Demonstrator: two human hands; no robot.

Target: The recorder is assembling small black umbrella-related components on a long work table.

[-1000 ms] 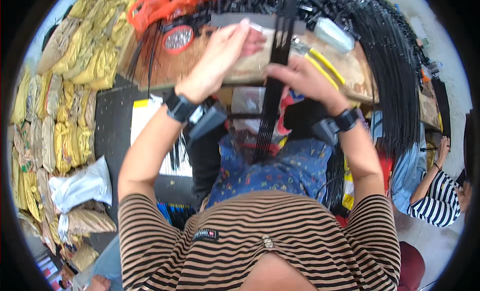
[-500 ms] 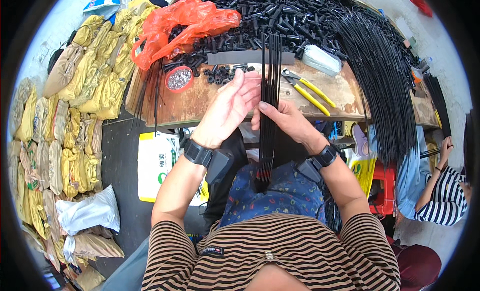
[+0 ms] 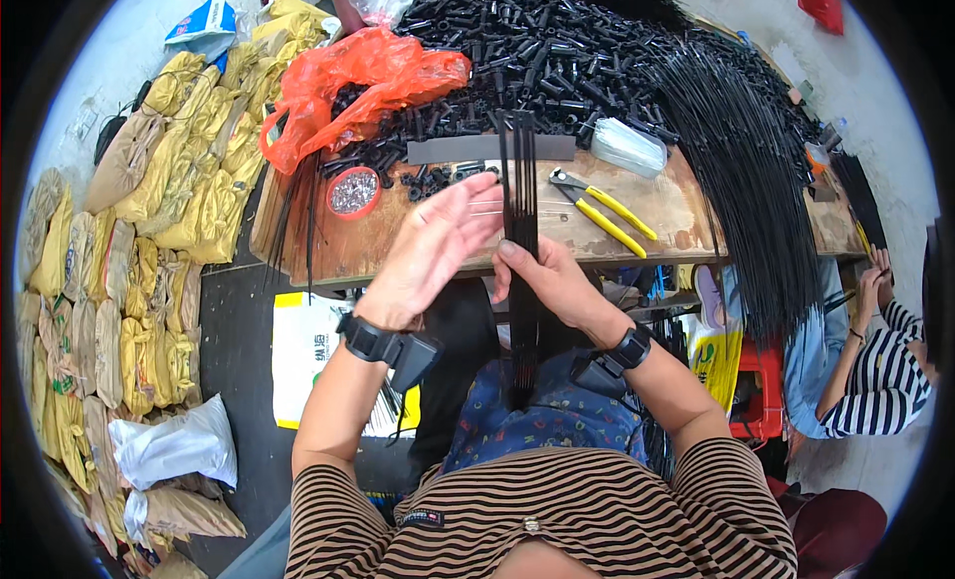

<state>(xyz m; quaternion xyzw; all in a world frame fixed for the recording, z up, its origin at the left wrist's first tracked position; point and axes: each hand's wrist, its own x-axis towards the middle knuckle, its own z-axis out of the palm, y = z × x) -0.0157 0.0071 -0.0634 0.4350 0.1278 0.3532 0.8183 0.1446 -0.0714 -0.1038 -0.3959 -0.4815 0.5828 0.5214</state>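
Note:
A bundle of thin black rods or cables (image 3: 520,191) stands nearly upright in front of me, its lower end over my lap. Around its middle my right hand (image 3: 557,281) is closed, thumb laid across the front. Just left of the bundle is my left hand (image 3: 438,243), palm turned up and fingers stretched out. A thin pale wire or strand (image 3: 482,214) runs from beside those fingers toward the bundle; whether the fingers pinch it cannot be made out. On the bench beyond lie yellow-handled pliers (image 3: 607,216) with their jaws toward the far side.
The wooden bench (image 3: 667,206) carries a heap of black tubular parts (image 3: 557,57), a red plastic bag (image 3: 368,82), a red dish of small metal pieces (image 3: 353,193), a clear pack (image 3: 629,148) and long black cables (image 3: 756,201). Yellow sacks (image 3: 159,211) stack left; a co-worker's striped sleeve (image 3: 875,400) shows right.
The bundle has come lower and slightly left, with my right hand still around it. My left hand has moved down and left, fingers still extended. The whole view has shifted slightly.

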